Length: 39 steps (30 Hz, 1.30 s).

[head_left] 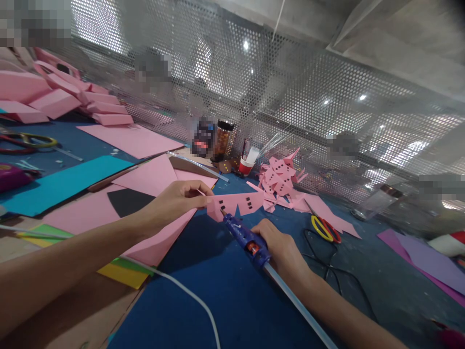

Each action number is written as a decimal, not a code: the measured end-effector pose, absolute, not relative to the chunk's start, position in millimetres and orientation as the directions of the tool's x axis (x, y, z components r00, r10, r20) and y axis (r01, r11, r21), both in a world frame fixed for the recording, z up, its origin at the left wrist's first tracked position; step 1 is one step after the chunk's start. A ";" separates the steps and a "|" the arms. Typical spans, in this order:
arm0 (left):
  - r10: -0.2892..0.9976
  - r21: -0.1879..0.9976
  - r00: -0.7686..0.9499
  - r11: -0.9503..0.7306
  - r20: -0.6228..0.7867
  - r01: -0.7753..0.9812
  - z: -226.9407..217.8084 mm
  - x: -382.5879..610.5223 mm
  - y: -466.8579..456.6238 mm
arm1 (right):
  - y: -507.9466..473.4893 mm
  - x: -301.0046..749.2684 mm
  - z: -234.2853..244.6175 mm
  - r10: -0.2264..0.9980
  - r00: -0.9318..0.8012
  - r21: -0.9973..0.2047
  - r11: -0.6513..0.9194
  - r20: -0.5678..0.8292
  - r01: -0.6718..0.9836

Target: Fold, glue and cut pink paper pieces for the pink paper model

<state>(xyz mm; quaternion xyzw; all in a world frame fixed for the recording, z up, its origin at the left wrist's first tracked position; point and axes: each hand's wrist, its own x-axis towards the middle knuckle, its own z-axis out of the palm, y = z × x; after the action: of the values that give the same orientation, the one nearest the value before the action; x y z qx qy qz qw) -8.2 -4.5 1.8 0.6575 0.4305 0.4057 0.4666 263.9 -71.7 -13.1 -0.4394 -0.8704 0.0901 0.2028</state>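
Note:
My left hand point(187, 201) pinches the left end of a pink paper cutout point(236, 201), which has small black squares and a notch in its lower edge. In my right hand point(278, 240) is a blue hot glue gun point(247, 240), its fingers wrapped round the handle. The nozzle tip is at the cutout's lower left edge; whether it touches the paper I cannot tell. A long translucent glue stick point(298, 305) sticks out of the gun's rear toward me. Beyond the cutout lies a heap of similar pink pieces point(279, 177) with black squares.
Scissors with yellow and red handles point(325, 229) and a black cord lie to the right. Pink sheets point(148, 179) and a turquoise sheet point(65, 184) cover the left side. A white cord point(181, 286) crosses in front. A perforated metal screen point(218, 63) stands behind, with a jar point(222, 140) before it.

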 end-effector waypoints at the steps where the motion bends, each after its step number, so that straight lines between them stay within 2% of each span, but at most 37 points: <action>1: 0.945 0.963 0.299 -0.195 0.133 0.187 1.5 -8.2 -4.3 | -71.7 263.8 -13.6 0.803 -0.529 -0.331 0.596 0.275 0.732; 14: 0.941 0.965 0.304 -0.202 0.145 0.165 1.0 -9.2 -1.8 | -72.8 263.7 -10.5 0.810 -0.504 -0.315 0.583 0.300 0.749; 20: 0.940 0.966 0.303 -0.211 0.158 0.150 -0.2 -10.7 -0.8 | -73.9 265.5 -12.3 0.808 -0.484 -0.355 0.585 0.336 0.729; 39: 0.948 0.965 0.282 -0.201 0.149 0.167 -1.0 -10.4 -0.5 | -72.4 265.4 -14.2 0.809 -0.489 -0.356 0.584 0.326 0.730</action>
<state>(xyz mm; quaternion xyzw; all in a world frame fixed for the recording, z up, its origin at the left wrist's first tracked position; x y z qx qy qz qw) -10.4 -0.5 -1.0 0.6516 0.4278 0.4194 0.4652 265.4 -72.4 -14.2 -0.4479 -0.8587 0.0850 0.2339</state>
